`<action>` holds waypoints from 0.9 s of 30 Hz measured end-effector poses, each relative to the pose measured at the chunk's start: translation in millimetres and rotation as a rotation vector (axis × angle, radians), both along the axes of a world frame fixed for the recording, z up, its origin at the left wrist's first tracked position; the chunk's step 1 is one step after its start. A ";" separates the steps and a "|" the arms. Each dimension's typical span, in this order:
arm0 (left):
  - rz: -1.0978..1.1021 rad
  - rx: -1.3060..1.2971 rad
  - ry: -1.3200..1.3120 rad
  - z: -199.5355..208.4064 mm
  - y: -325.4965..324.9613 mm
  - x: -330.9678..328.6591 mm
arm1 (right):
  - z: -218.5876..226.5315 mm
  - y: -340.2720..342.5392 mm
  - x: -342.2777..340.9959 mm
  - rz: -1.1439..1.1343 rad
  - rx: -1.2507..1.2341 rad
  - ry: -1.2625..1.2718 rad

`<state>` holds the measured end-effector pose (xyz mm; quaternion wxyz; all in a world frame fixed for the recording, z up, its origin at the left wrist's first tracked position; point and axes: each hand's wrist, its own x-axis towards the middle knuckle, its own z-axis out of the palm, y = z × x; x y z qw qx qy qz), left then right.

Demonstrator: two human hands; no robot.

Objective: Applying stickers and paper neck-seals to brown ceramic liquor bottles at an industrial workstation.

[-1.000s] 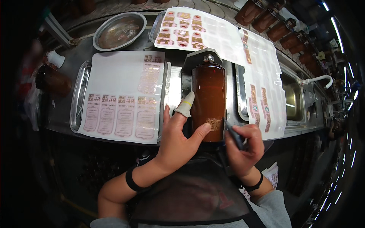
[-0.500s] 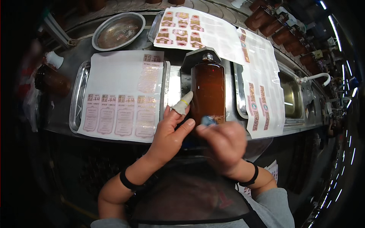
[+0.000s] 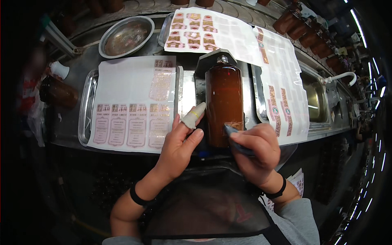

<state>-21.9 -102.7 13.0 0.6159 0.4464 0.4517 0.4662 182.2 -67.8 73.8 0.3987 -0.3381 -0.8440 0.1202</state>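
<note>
A brown glass bottle (image 3: 223, 94) lies in front of me, its neck pointing away, on a dark angular holder (image 3: 201, 67). My right hand (image 3: 259, 153) pinches a small blue-grey piece (image 3: 230, 130), possibly cloth or a soft scraper. Its tip touches a small gold decal (image 3: 234, 124) near the bottle's base. My left hand (image 3: 177, 149) is open beside the bottle's left side, thumb and forefinger apart. A pale finger cot (image 3: 193, 118) with a yellow band covers the forefinger, whose tip is at or very close to the glass.
To the left a decal sheet (image 3: 122, 81) covers a metal tray (image 3: 83, 126). More decal sheets (image 3: 234, 34) (image 3: 294, 102) lie behind and to the right. A round metal basin (image 3: 143, 42) stands at the back left, a sink (image 3: 316, 98) at the right. Brown bottles (image 3: 300, 28) line the back right.
My right hand has moved a little right and toward me, uncovering the bottle's lower end and decal. My left hand has shifted slightly nearer to me.
</note>
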 end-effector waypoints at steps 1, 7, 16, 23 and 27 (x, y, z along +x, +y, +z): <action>0.008 0.139 0.176 -5.3 -2.6 0.1 | -4.7 -5.2 0.3 0.073 -0.040 0.024; -0.035 0.531 0.703 24.3 0.7 18.2 | -6.7 -4.6 25.2 -0.141 -0.261 0.163; 0.099 0.683 0.950 5.0 12.9 46.3 | -15.6 -18.0 40.6 -0.181 -0.376 0.252; -0.006 0.538 0.906 -19.5 5.2 28.7 | -23.1 -18.3 48.6 -0.230 -0.337 0.385; 0.014 0.524 0.884 -21.8 3.5 28.5 | -14.7 -21.5 32.2 -0.048 -0.156 0.180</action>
